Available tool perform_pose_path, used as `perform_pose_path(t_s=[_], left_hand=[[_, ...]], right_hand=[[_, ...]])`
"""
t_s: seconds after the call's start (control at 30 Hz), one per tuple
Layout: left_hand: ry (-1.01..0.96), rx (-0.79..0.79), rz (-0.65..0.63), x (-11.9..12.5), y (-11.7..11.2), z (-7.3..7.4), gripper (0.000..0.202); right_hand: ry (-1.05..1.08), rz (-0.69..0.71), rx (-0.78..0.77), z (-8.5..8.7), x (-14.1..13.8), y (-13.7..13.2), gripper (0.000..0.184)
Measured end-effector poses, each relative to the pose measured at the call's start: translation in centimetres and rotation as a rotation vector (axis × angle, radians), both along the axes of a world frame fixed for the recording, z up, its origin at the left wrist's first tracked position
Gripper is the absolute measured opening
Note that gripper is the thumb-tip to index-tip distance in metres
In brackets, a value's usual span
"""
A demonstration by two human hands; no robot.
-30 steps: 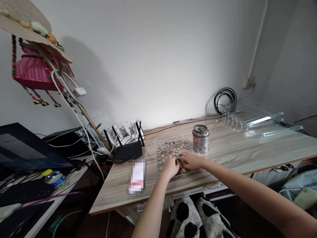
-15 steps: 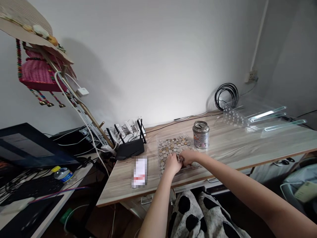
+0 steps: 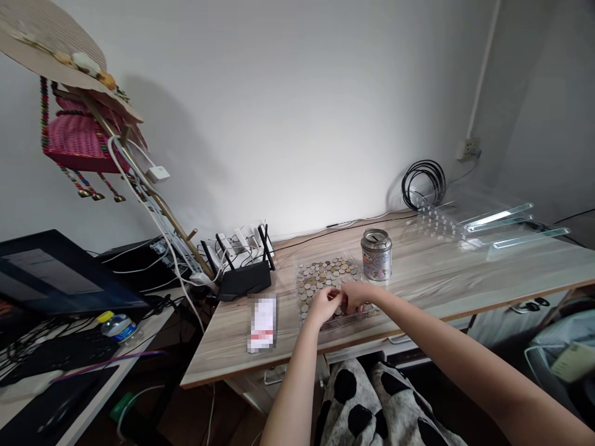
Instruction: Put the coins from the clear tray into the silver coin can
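Silver and gold-toned round metal coins (image 3: 320, 272) already spread flat over clear plastic tray's (image 3: 296, 291) left and far parts; near-right remainder hidden by hands. Left hand (image 3: 326, 302): fingers curled toward thumb. Right hand (image 3: 356, 297): fingers bent down. Pinching anything: can't tell. Around: black router (image 3: 245, 282), white pixelated rectangle (image 3: 263, 323), lidded silver tin (image 3: 377, 257) crowding tray's right side.

It looked like a room at home. A straw hat (image 3: 56, 40) and a pink wicker bag (image 3: 79, 141) hung on a metal stand (image 3: 173, 218). A computer monitor (image 3: 46, 269) stood nearby, and a black Wi-Fi router (image 3: 245, 282) sat on a wooden desk (image 3: 446, 272).
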State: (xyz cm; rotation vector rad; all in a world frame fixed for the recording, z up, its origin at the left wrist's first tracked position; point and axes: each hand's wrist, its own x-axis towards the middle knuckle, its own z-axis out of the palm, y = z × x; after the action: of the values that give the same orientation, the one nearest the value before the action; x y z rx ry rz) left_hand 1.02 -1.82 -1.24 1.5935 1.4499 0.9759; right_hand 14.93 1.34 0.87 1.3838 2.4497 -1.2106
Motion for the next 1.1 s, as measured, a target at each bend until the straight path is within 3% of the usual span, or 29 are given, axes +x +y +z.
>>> perform_pose_path(t_s=[0.1, 0.17, 0.33, 0.47, 0.57, 0.63, 0.73, 0.83, 1.0, 1.1], left_hand=[[-0.199, 0.059, 0.148, -0.4, 0.5, 0.2, 0.014], [-0.381, -0.008, 0.222, -0.5, 0.7, 0.4, 0.013], [-0.901, -0.244, 0.182, 0.5, 1.1, 1.2, 0.014], [-1.213, -0.457, 0.243, 2.0, 1.5, 1.1, 0.017], [-1.353, -0.59, 0.15, 2.8, 1.4, 0.6, 0.023], [-1.425, -0.557, 0.16, 3.0, 1.3, 0.3, 0.022], [-1.474, -0.448, 0.273, 3.0, 1.3, 0.2, 0.022], [-1.462, -0.411, 0.337, 2.7, 1.4, 0.0, 0.022], [-1.379, -0.414, 0.312, 2.5, 1.4, -0.2, 0.021], [-1.318, -0.389, 0.309, 2.8, 1.2, 0.1, 0.023]], right_hand=[[0.037, 0.014, -0.044, 0.2, 0.4, 0.3, 0.012], [0.033, 0.029, -0.087, 0.4, 0.4, 0.3, 0.011], [0.03, 0.033, -0.08, 1.0, 0.0, 0.6, 0.009], [0.221, -0.074, 0.179, 2.4, -0.2, 1.8, 0.007], [0.264, -0.138, 0.379, 3.3, -0.7, 2.5, 0.008], [0.261, -0.133, 0.416, 3.3, -1.3, 2.4, 0.011], [0.279, -0.111, 0.46, 3.0, -1.9, 1.7, 0.024], [0.28, -0.155, 0.591, 3.3, -1.3, 1.1, 0.029], [0.234, -0.519, 0.847, 6.9, 4.4, 1.9, 0.029], [0.019, -0.779, 0.921, 9.0, 8.6, 3.3, 0.026]])
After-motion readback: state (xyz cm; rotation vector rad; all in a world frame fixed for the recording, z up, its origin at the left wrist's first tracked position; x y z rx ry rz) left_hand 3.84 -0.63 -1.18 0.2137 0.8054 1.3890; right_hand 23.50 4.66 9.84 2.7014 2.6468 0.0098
